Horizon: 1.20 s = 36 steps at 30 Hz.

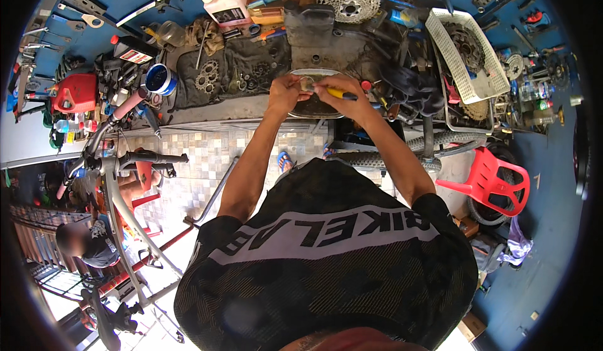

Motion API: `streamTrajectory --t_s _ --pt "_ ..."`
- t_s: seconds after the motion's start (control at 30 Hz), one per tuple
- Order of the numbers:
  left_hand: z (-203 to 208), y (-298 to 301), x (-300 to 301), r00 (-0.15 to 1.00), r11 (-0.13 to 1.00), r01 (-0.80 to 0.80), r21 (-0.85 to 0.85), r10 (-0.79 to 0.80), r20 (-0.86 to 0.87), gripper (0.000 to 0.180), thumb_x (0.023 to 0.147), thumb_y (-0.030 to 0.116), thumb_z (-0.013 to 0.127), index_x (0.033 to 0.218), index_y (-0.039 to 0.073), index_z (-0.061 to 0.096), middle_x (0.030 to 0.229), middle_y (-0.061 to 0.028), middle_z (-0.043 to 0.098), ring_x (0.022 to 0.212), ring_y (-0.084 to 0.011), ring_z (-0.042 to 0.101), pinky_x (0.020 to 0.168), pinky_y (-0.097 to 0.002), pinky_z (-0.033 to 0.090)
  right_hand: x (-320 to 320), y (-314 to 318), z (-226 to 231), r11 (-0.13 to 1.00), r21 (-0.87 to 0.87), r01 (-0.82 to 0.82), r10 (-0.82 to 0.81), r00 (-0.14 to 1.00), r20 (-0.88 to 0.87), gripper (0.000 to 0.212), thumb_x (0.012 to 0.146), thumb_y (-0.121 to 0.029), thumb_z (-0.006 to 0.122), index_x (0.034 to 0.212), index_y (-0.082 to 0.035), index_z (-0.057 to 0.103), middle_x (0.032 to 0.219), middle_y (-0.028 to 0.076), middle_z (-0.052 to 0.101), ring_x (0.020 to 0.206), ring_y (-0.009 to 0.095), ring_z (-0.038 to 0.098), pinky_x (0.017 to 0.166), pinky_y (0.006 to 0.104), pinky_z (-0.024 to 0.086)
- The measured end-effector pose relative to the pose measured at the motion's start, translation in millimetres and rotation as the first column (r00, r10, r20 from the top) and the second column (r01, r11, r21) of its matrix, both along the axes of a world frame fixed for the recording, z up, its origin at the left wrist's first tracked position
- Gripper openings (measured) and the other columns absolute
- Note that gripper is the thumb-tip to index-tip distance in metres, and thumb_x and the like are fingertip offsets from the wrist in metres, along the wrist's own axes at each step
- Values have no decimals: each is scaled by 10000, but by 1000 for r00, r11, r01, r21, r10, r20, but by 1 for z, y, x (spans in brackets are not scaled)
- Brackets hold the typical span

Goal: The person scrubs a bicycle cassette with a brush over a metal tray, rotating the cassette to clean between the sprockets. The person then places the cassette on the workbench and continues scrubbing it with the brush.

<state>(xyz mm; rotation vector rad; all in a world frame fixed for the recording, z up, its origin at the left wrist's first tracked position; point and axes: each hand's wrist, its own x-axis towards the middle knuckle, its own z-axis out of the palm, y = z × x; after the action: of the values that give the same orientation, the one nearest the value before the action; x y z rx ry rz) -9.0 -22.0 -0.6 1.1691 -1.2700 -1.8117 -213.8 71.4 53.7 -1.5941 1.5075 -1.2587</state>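
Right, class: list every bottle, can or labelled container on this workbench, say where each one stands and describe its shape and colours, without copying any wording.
White bottle: back of the bench, left of the cog cassette; squarish, red cap, dark label.
Dark bottle: left of the bench, lying tilted; red cap, red and white label.
Red canister: far left; boxy, dark cap.
Blue tin: left of the dark cloth; round, on its side.
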Motion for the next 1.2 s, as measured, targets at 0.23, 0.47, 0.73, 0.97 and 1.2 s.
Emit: streamTrajectory --t_s 0.23,0.47,0.73,0.97,1.2 --pt "-2 3 -3 1000 1000 -2 -20 2 22 209 1049 11 570 1189 -122 649 998 -168 756 882 -256 789 714 -305 659 5 -5 -14 999 -24 -33 34 998 43 231 930 -256 815 1025 -47 788 937 103 779 888 204 740 826 347 562" --pt "7 4 -3 987 992 32 -124 -12 158 164 1021 70 642 1152 -30 647 1024 -120 751 921 -225 774 729 -313 656 -32 4 -32 938 328 115 -114 993 -23 319 997 -382 744 1125 -91 775 891 73 769 873 183 722 798 346 549" --pt "-3 -7 -9 998 998 57 -27 -57 11 183 1003 67 671 1165 -19 675 1080 -146 758 915 -224 769 740 -351 675 -32 28 -52 985 159 59 -40 992 -120 496 940 -483 744 1264 -108 723 924 134 760 826 306 743 763 444 564" --pt "-6 -8 1 992 999 20 50 -13 -123 275 984 29 697 1250 -38 672 1102 -162 756 908 -223 757 733 -355 678 -29 39 -26 976 196 90 31 842 -539 432 872 -465 753 1120 -114 706 997 160 763 911 411 728 815 505 561" --pt "-2 1 -8 999 999 -10 33 12 -49 238 996 60 684 1218 -18 716 1060 -127 765 866 -190 739 717 -340 666 -19 8 0 919 297 261 -159 932 -326 375 876 -492 746 993 -135 750 939 175 770 968 428 719 894 494 554"
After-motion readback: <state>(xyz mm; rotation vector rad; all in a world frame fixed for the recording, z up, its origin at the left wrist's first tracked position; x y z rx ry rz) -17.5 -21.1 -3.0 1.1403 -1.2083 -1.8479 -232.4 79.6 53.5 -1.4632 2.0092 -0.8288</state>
